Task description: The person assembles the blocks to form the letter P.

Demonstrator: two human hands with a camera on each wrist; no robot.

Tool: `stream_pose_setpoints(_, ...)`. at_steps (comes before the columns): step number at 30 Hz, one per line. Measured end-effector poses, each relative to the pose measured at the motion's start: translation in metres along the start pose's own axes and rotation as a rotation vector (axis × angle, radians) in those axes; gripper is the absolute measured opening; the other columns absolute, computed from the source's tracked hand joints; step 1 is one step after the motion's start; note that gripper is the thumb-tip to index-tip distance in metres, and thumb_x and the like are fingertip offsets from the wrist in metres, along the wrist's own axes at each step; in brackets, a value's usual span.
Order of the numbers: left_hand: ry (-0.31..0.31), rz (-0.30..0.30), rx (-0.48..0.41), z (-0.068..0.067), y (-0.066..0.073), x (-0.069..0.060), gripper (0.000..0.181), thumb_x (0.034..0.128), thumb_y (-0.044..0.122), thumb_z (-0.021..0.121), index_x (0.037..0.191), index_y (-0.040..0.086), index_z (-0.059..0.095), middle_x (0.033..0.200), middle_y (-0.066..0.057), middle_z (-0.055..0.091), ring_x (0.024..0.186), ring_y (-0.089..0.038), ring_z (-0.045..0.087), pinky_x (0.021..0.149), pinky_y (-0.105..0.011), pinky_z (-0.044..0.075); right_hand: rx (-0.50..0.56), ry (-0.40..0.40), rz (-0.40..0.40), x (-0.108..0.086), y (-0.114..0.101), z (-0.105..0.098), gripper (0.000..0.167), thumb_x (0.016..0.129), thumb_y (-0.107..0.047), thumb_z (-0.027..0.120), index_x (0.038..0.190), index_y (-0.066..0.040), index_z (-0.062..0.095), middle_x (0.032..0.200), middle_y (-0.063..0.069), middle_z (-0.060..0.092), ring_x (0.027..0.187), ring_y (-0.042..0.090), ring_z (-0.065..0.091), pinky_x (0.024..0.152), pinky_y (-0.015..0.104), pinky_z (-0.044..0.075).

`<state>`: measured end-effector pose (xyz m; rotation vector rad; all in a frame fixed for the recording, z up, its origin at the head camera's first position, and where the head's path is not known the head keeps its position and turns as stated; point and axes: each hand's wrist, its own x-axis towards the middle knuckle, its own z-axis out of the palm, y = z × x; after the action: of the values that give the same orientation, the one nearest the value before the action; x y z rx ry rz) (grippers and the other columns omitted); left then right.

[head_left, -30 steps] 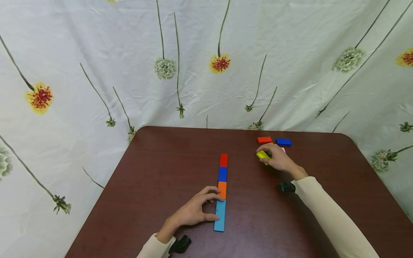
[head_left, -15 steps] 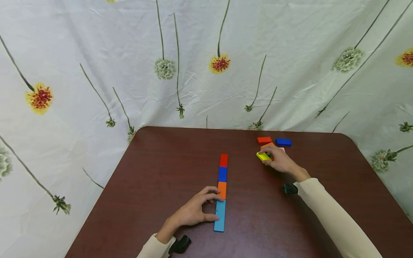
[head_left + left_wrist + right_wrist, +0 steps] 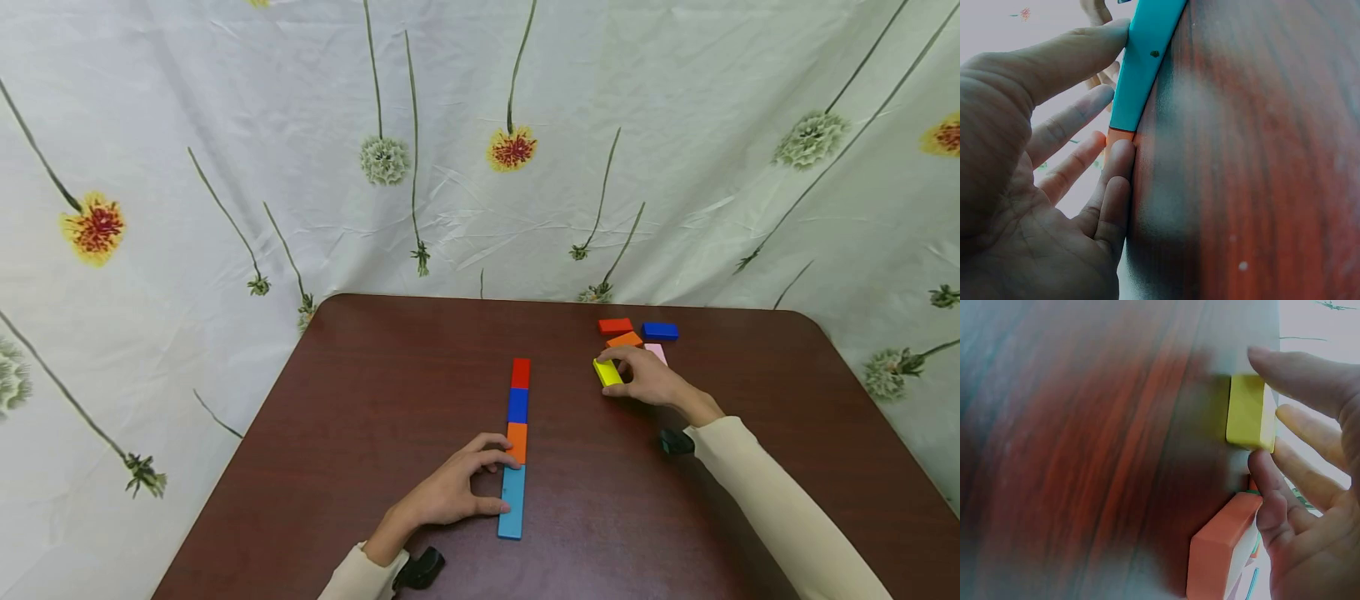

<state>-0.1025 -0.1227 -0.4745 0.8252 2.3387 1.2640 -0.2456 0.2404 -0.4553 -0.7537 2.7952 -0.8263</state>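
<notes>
A row of flat blocks runs along the table: a red block (image 3: 521,373), a blue block (image 3: 517,406), an orange block (image 3: 517,442) and a longer light-blue block (image 3: 512,508). My left hand (image 3: 453,487) rests at the row's left side, its fingertips touching about the orange and light-blue ends. Its thumb lies against the light-blue block, also seen in the left wrist view. To the right, my right hand (image 3: 648,377) pinches a yellow block (image 3: 607,372) between thumb and fingers. In the right wrist view the yellow block (image 3: 1246,412) stands close to the tabletop.
Behind my right hand lie another red block (image 3: 615,326), another blue block (image 3: 660,331), another orange block (image 3: 625,339) and a pink block (image 3: 656,352). A pinkish block (image 3: 1213,556) sits near the right fingers. A flowered cloth (image 3: 450,208) hangs beyond the brown table (image 3: 375,358).
The yellow block has turned and shifted slightly left and nearer in my right hand. More of the orange and pink blocks behind it shows. My left hand and the row have stayed still.
</notes>
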Motion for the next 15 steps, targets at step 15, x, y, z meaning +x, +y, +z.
stream_pose_setpoints(15, -0.002, 0.011, -0.002, -0.0006, -0.0001, -0.0001, 0.043, 0.0893, 0.027, 0.078, 0.129, 0.018, 0.064, 0.147, -0.003, 0.042, 0.118, -0.020, 0.054, 0.103, -0.032, 0.047, 0.009, -0.026, 0.011, 0.0029, -0.0003, -0.0016, 0.055, 0.085, -0.021, 0.082, 0.131, 0.000, 0.061, 0.116, 0.017, 0.066, 0.097, 0.028, 0.063, 0.088, 0.047, 0.054)
